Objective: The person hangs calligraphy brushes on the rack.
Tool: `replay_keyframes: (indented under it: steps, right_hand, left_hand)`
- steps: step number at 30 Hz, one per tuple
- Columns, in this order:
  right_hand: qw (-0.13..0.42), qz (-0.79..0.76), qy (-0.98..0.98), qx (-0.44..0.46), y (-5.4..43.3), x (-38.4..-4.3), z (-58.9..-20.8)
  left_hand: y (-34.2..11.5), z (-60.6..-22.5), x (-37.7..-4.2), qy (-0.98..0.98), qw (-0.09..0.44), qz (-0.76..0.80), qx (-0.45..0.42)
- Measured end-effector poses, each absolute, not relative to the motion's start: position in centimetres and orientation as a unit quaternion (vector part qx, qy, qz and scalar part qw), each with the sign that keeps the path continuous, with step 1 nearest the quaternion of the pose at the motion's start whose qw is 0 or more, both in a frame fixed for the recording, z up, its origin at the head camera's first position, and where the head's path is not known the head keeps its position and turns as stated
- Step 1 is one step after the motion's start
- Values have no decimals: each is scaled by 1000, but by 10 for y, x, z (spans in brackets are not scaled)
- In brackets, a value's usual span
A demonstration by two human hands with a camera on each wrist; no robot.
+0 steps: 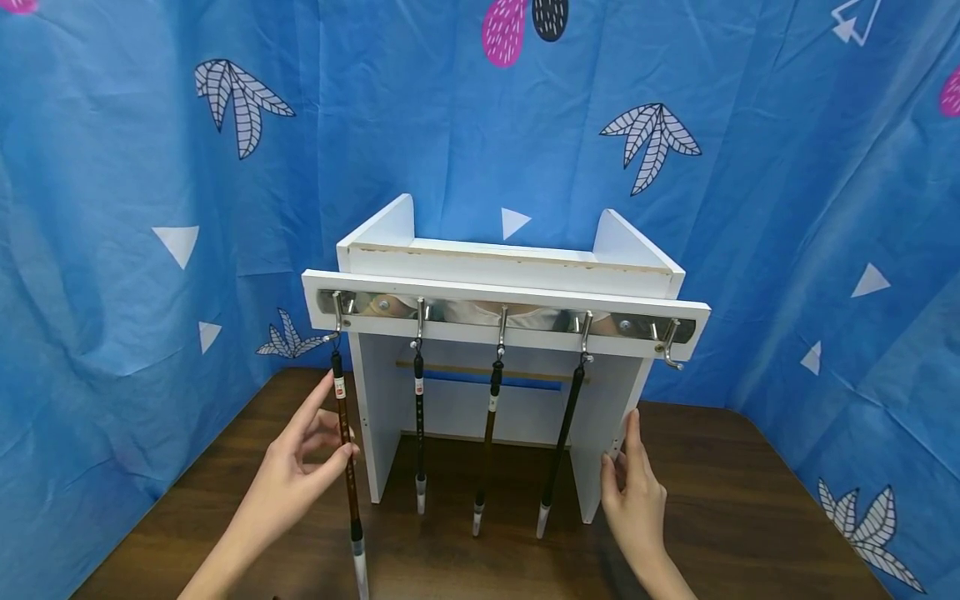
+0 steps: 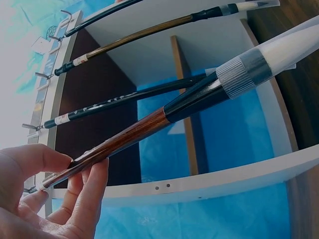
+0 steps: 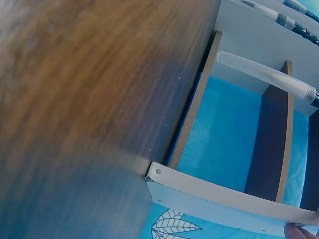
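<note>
A white shelf unit point(image 1: 517, 275) carries a front rail with a metal strip of hooks. Several calligraphy brushes with clear caps hang tip-down from the hooks. My left hand point(image 1: 300, 454) pinches the brown handle of the leftmost calligraphy brush point(image 1: 347, 425) between thumb and fingers; its loop is at the leftmost hook point(image 1: 337, 308). That brush slants across the left wrist view, white tip point(image 2: 291, 47) outward. At the unit's right side panel point(image 1: 600, 450), my right hand point(image 1: 637, 504) rests with fairly straight fingers. Its fingertips point(image 3: 295, 230) touch the panel's outer side near the front edge.
Between the side panels hang a dark brush point(image 1: 420, 425), a brown brush point(image 1: 489, 450) and a black brush point(image 1: 564, 433). The far right hook point(image 1: 671, 343) bears no brush. The unit stands on a dark wooden table point(image 1: 727, 500), with a blue patterned curtain point(image 1: 450, 125) behind.
</note>
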State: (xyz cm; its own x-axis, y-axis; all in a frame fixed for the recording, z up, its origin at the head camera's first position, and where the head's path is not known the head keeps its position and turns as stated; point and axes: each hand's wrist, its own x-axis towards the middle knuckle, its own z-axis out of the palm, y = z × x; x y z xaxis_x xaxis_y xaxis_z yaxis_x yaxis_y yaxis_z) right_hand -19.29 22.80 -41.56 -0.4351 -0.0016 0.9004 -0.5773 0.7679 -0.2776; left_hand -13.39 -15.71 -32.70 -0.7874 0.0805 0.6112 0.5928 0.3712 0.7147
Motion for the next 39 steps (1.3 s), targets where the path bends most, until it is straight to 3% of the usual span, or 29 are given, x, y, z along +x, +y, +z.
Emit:
replay_keyframes:
  steps: [12,39]
  right_hand:
    - [498,291,-796,183,228,-193,-416]
    - [498,281,-800,182,229,-193,-417]
  left_hand:
    - [-159,-331,-141,-794,246,-514,-213]
    - [-163,-343,-156,-801,303,-468,-216]
